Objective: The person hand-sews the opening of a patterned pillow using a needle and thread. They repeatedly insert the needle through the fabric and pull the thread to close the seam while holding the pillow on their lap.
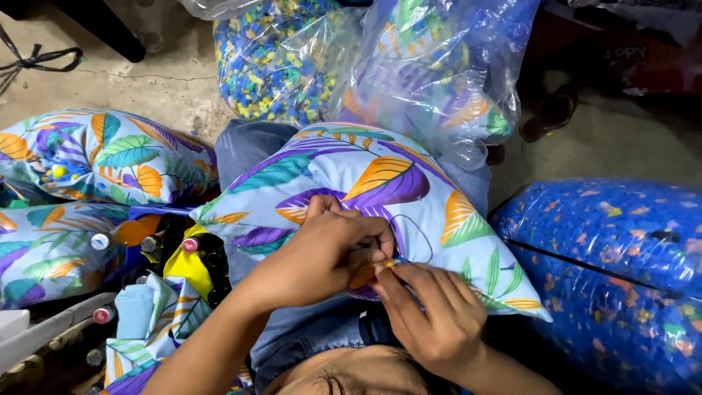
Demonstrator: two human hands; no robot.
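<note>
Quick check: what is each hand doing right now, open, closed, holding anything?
Left hand: closed, pinching the edge of the leaf-print pillow.
Right hand: closed, fingers pinched at the same pillow edge; whether it grips something small cannot be told.

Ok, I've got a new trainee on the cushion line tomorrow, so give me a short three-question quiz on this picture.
1. True or false: both hands meet at the near edge of the leaf-print cushion on the person's lap.
2. Multiple choice: what fills the clear bags on the floor beyond the cushion? A) small coloured foam bits B) folded cloth C) bottles
3. Fill in: a loop of dark ____ lies on the cushion just beyond the right hand.

Key
1. True; the left hand and right hand pinch the same spot.
2. A
3. thread
</note>
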